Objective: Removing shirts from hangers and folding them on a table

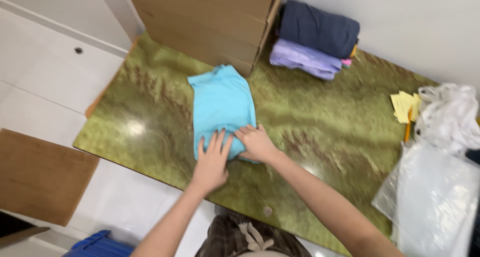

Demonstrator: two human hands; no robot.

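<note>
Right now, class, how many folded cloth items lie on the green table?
3: a light blue shirt under both hands, and a dark blue one stacked on a purple one at the back; pink edge hints more.

Bright, glare on tabletop, slight blur
</note>
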